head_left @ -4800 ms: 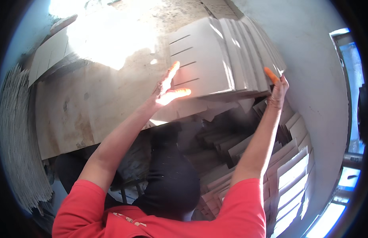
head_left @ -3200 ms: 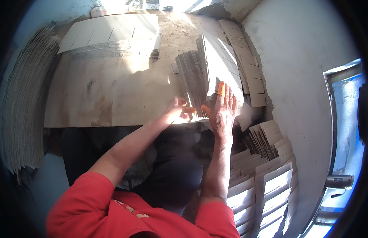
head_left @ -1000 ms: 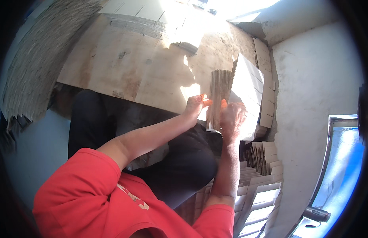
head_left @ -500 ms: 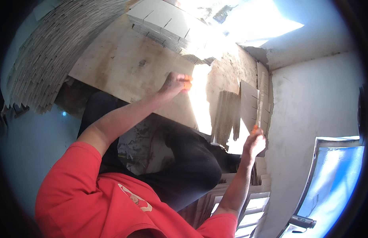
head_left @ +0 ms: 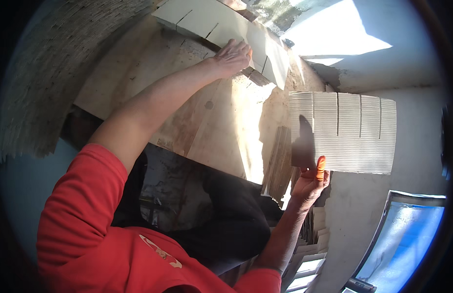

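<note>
Right hand (head_left: 308, 187) pinches corrugated sheet (head_left: 351, 136) | left hand (head_left: 232, 57) curled at pale sheet (head_left: 231, 28), hold unclear

Glaring sunlit wall (head_left: 339, 36), shadow on cardboard sheet (head_left: 351, 134), dark fisheye rim

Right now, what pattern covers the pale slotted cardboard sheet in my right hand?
The cardboard sheet is finely ridged in parallel lines; head view is best.

At the right edge of the table (head_left: 207, 129), the slotted sheet (head_left: 351, 132) partly conceals the upright stack (head_left: 277, 163); left-edge sheets (head_left: 75, 73) are blurred.
</note>
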The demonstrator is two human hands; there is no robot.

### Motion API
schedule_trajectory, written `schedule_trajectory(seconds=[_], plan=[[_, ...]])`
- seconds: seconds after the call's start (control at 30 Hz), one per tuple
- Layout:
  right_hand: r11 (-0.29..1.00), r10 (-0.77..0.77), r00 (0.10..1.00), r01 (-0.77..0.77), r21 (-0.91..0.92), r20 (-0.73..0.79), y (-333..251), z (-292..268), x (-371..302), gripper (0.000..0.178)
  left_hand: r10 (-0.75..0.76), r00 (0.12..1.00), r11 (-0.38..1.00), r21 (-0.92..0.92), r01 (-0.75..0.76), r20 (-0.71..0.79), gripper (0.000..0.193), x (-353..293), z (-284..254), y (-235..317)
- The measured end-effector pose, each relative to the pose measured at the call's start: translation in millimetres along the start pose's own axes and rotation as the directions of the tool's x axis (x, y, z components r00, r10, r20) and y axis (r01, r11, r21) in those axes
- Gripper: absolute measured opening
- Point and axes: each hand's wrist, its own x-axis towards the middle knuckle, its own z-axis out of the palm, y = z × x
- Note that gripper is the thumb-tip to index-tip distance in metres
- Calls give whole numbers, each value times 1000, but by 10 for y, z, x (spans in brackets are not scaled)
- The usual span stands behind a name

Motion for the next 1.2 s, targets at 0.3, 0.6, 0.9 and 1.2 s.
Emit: schedule_trajectory(seconds=[0.3,0.6,0.9,1.2], plan=[[905,123,986,-159,-394,-114,-45,889,127,7,157,935,987,12,-161,-317,12,71,108,-78],[888,98,989,-136,-439,-109,47,1005,13,16,430,857,900,67,-430,-284,19,-291,-177,257],[855,66,997,-73,-513,-33,105,899,-28,19,336,885,928,-45,-369,-324,18,-497,-211,366],[855,112,994,-92,-511,8,131,881,-3,23,422,889,906,94,-412,-177,20,-627,-450,462]])
